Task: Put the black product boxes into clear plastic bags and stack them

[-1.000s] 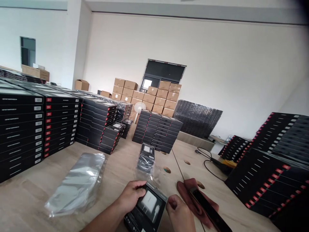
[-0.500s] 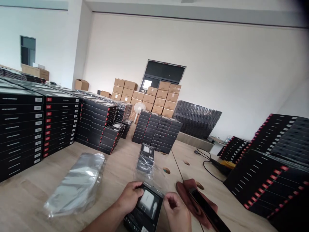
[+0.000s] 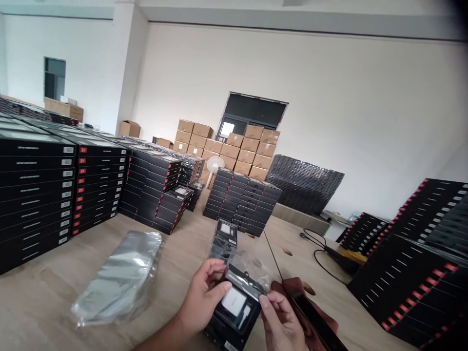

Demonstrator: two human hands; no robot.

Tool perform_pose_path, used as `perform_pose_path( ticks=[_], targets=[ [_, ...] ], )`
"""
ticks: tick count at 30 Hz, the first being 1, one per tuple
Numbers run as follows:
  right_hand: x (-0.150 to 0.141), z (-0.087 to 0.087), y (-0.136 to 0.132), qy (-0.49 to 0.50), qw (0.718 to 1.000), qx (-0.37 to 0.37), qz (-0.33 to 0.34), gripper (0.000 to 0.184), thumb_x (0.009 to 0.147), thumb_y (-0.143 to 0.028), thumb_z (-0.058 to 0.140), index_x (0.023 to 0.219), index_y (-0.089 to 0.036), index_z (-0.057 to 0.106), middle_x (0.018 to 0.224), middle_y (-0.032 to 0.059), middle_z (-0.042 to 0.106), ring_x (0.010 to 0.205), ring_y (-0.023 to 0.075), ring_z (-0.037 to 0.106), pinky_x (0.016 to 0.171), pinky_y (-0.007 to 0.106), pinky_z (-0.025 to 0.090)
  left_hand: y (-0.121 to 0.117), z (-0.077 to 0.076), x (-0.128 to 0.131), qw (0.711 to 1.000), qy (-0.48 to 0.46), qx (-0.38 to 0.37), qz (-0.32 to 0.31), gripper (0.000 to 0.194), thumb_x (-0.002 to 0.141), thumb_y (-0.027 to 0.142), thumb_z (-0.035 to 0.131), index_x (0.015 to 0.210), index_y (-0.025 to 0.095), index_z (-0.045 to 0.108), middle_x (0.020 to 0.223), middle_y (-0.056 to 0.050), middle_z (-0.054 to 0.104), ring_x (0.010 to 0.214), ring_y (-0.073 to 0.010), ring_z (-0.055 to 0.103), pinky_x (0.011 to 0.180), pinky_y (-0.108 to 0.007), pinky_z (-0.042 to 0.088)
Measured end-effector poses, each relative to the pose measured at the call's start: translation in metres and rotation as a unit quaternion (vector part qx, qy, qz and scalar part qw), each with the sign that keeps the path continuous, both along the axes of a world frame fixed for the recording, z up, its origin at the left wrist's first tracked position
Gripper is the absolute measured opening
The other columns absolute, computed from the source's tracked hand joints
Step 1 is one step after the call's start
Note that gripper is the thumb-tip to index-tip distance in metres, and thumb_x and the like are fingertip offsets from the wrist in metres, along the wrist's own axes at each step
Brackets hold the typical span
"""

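Observation:
A black charger box (image 3: 234, 317), its front picturing a white charger and a cable plug, is tilted up between my hands near the table's front edge. My left hand (image 3: 203, 295) grips its upper left side, thumb on the front face. At the upper right corner, my right hand (image 3: 280, 317) pinches the clear film with thumb and forefinger, close against the box. That clear plastic bag (image 3: 252, 267) sticks out crumpled beyond the box's far end. How much of the box it covers I cannot tell.
Flat clear bags (image 3: 120, 278) lie in a pile at left. A film-wrapped box (image 3: 224, 236) lies ahead. By my right hand, a long dark tool (image 3: 314, 319) rests on a reddish-brown cloth (image 3: 292, 287). Black box stacks (image 3: 146, 190) stand left, ahead and right; a black cable (image 3: 318, 248) crosses the right.
The box's far end has tilted up, and the clear film there now stands out crumpled. My right hand's fingers have moved onto the upper right corner. The view has shifted slightly left.

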State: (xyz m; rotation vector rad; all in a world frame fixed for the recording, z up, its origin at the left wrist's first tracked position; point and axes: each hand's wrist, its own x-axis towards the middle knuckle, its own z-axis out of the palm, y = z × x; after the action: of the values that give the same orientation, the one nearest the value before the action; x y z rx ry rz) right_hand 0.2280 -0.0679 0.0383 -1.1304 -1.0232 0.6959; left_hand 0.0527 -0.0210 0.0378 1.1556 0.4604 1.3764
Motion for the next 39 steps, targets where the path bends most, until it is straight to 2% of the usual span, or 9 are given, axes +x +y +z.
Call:
perform_pose_path(
  ticks=[4, 8, 13, 16, 21, 29, 33, 36, 39],
  targets=[
    [0.003, 0.002, -0.001, -0.027, 0.999, -0.004, 0.046, 0.045, 0.064, -0.04, 0.076, 0.103, -0.024, 0.06, 0.105, 0.006, 0.067, 0.101, 0.0235, 0.061, 0.085, 0.031, 0.049, 0.009, 0.01, -0.015, 0.999, 0.016, -0.016, -0.034, 0.029, 0.066, 0.023, 0.073, 0.092, 0.014, 0.063, 0.087, -0.005, 0.067, 0.082, -0.0164, 0.059, 0.079, -0.026, 0.044],
    [-0.001, 0.009, -0.003, -0.124, 0.985, -0.048, 0.113, 0.038, 0.068, -0.04, 0.073, 0.099, -0.02, 0.065, 0.098, 0.0088, 0.069, 0.091, 0.0252, 0.064, 0.082, 0.033, 0.051, 0.023, 0.004, -0.034, 0.989, 0.113, -0.01, -0.095, 0.028, 0.06, 0.022, 0.076, 0.085, 0.013, 0.066, 0.082, -0.003, 0.065, 0.075, -0.0146, 0.056, 0.071, -0.025, 0.042],
    [-0.005, 0.022, -0.01, -0.205, 0.967, -0.074, 0.132, 0.036, 0.071, -0.039, 0.069, 0.101, -0.02, 0.065, 0.095, 0.0062, 0.069, 0.083, 0.0223, 0.063, 0.08, 0.033, 0.05, 0.03, -0.002, -0.048, 0.96, 0.272, 0.024, -0.057, 0.028, 0.052, 0.019, 0.079, 0.076, 0.015, 0.066, 0.074, 0.004, 0.054, 0.069, -0.0098, 0.045, 0.062, -0.021, 0.032],
    [0.0, 0.02, -0.009, -0.233, 0.966, -0.064, 0.087, 0.031, 0.073, -0.04, 0.067, 0.097, -0.02, 0.065, 0.088, 0.0045, 0.068, 0.082, 0.0218, 0.062, 0.077, 0.03, 0.049, 0.025, 0.005, -0.048, 0.959, 0.273, 0.029, -0.064, 0.033, 0.055, 0.021, 0.077, 0.086, 0.016, 0.067, 0.067, 0.007, 0.044, 0.063, -0.0082, 0.039, 0.059, -0.021, 0.029],
    [0.005, 0.001, -0.003, -0.307, 0.939, -0.082, 0.13, 0.033, 0.07, -0.036, 0.068, 0.099, -0.02, 0.066, 0.087, 0.0048, 0.069, 0.079, 0.0223, 0.061, 0.075, 0.032, 0.048, 0.022, 0.008, -0.041, 0.976, 0.2, 0.025, -0.077, 0.029, 0.062, 0.024, 0.073, 0.087, 0.014, 0.064, 0.061, 0.007, 0.043, 0.058, -0.0076, 0.037, 0.056, -0.021, 0.028],
    [0.0, 0.0, -0.002, -0.233, 0.961, -0.093, 0.117, 0.038, 0.068, -0.037, 0.07, 0.101, -0.019, 0.067, 0.097, 0.0082, 0.071, 0.089, 0.0261, 0.063, 0.084, 0.038, 0.048, 0.032, -0.022, -0.043, 0.921, 0.373, 0.025, -0.113, 0.035, 0.046, 0.019, 0.08, 0.076, 0.014, 0.062, 0.063, 0.005, 0.055, 0.057, -0.0102, 0.046, 0.05, -0.02, 0.029],
    [-0.003, -0.017, 0.003, -0.227, 0.953, -0.108, 0.171, 0.047, 0.059, -0.029, 0.075, 0.104, -0.017, 0.067, 0.097, 0.01, 0.071, 0.096, 0.0297, 0.062, 0.091, 0.045, 0.045, 0.026, -0.01, -0.043, 0.944, 0.316, 0.038, -0.085, 0.05, 0.052, 0.028, 0.08, 0.098, 0.016, 0.063, 0.062, 0.006, 0.052, 0.056, -0.0089, 0.043, 0.05, -0.02, 0.028],
    [-0.004, -0.021, 0.002, -0.202, 0.955, -0.093, 0.199, 0.059, 0.057, -0.027, 0.077, 0.114, -0.018, 0.062, 0.103, 0.01, 0.07, 0.101, 0.0298, 0.061, 0.094, 0.045, 0.044, 0.025, -0.007, -0.038, 0.957, 0.275, 0.024, -0.091, 0.034, 0.055, 0.025, 0.077, 0.084, 0.014, 0.063, 0.059, 0.007, 0.048, 0.054, -0.0073, 0.04, 0.05, -0.019, 0.026],
    [-0.002, -0.013, -0.001, -0.192, 0.968, -0.062, 0.149, 0.051, 0.069, -0.035, 0.071, 0.116, -0.02, 0.059, 0.11, 0.0107, 0.068, 0.102, 0.0283, 0.061, 0.093, 0.042, 0.045, 0.028, -0.016, -0.034, 0.953, 0.277, 0.001, -0.126, 0.033, 0.047, 0.02, 0.079, 0.071, 0.014, 0.056, 0.056, 0.007, 0.048, 0.053, -0.0075, 0.04, 0.047, -0.019, 0.025]
  ],
)
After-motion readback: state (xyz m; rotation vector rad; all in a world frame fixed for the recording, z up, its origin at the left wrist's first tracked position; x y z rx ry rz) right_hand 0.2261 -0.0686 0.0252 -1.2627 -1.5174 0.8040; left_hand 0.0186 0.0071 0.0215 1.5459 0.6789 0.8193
